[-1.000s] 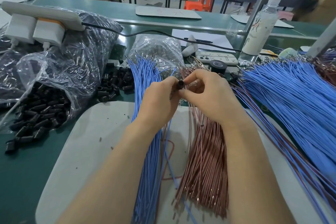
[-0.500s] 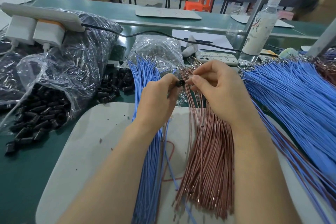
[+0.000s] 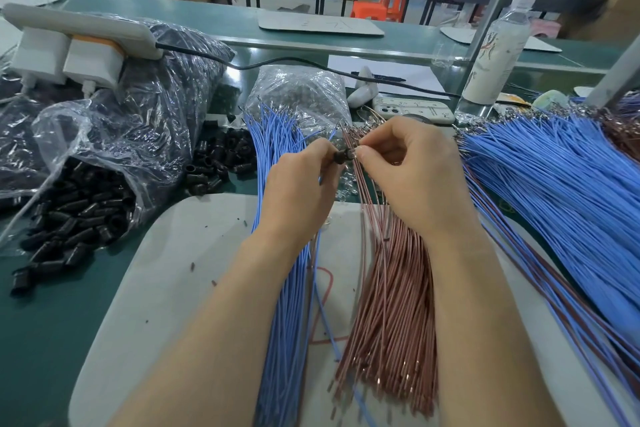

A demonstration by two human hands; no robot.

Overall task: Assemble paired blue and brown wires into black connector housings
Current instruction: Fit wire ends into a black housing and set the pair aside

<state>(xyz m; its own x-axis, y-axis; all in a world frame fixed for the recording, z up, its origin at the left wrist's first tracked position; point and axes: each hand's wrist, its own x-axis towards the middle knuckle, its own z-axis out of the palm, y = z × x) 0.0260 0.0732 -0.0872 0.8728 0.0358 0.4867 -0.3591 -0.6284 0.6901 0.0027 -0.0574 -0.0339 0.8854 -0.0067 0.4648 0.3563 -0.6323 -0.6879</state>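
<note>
Our left hand (image 3: 298,191) is closed in a pinch around a black connector housing (image 3: 338,159), thumb and forefinger holding it just above the table. Our right hand (image 3: 412,177) meets it from the other side, thumb and forefinger pressed together on a wire end (image 3: 352,156) with a shiny tip, right at the housing's mouth. The fingers hide the colour of that wire.

A single blue wire (image 3: 327,315) trails down from under the left hand. Below the left wrist lies the bundle of blue wires (image 3: 277,305), and below the right wrist the bundle of brown wires (image 3: 391,305). Both rest on a pale board (image 3: 166,288) on the green table (image 3: 41,322).

Left of the blue bundle we see a small heap of loose housings (image 3: 221,159), and farther left an open plastic bag (image 3: 104,135) spilling more. A broad fan of blue wires (image 3: 571,201) spreads on the right. Beyond the hands are a phone (image 3: 412,109) and a bottle (image 3: 498,45).
</note>
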